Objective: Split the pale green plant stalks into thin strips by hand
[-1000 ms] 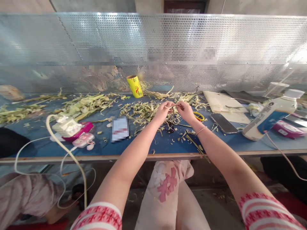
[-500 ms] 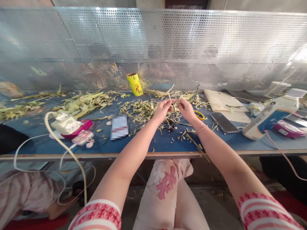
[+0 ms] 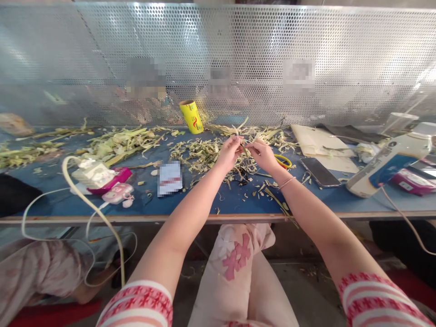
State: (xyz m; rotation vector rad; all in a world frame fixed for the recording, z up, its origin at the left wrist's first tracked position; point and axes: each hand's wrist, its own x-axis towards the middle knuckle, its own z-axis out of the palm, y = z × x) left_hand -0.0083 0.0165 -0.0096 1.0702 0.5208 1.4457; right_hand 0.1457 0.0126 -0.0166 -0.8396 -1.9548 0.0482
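Over the middle of the table, my left hand (image 3: 230,152) is closed in a pinch on a pale, thin plant strip (image 3: 244,122) that sticks up above the fingers. Close beside it, my right hand (image 3: 261,154) also pinches, its fingertips meeting the left ones at the greenish lower part of the strip. Fingers hide much of what is held. Under and around both hands lies a loose heap of curled green-yellow plant scraps (image 3: 195,154). A yellow loop (image 3: 283,161), perhaps a scissors handle, shows just behind my right wrist.
A yellow cardboard tube (image 3: 191,117) leans before the perforated metal screen (image 3: 259,54). Leafy stalks (image 3: 124,143), a power strip (image 3: 97,177) with cables and a blurred packet (image 3: 170,178) are leftward. A phone (image 3: 320,172), brown paper (image 3: 320,143) and a tilted bottle (image 3: 388,163) lie rightward.
The fingertips have shifted slightly: my right hand sits a little lower against the strip, and its fingers have drawn in toward my left hand. The view has tilted slightly.
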